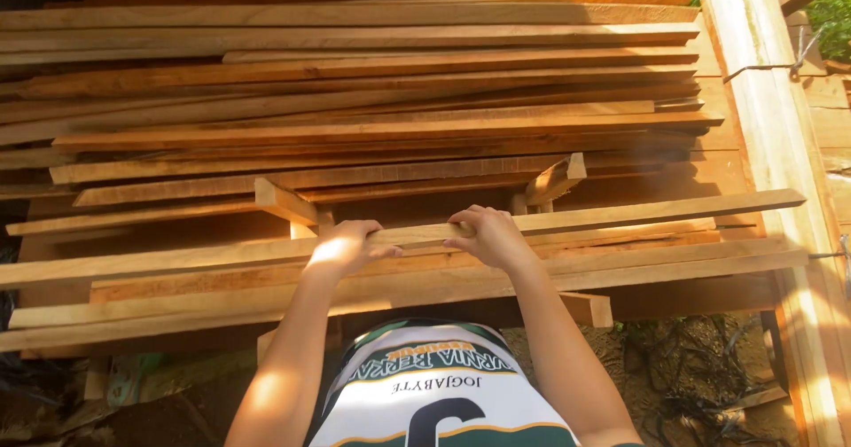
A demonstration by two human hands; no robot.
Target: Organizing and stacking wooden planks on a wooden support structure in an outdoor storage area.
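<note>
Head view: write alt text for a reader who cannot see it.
Both hands grip one long, thin wooden plank near its middle, the left hand beside the right hand, at the front of a tall stack of rough-sawn boards. A pale wooden post stands at the right, with dirt ground below.

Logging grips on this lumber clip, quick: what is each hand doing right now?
Left hand: closed on the long plank, fingers over its top edge.
Right hand: closed on the same plank, beside the left.

Long plank (620, 215) atop stacked boards (355, 83), post (771, 119) seemingly right.
</note>
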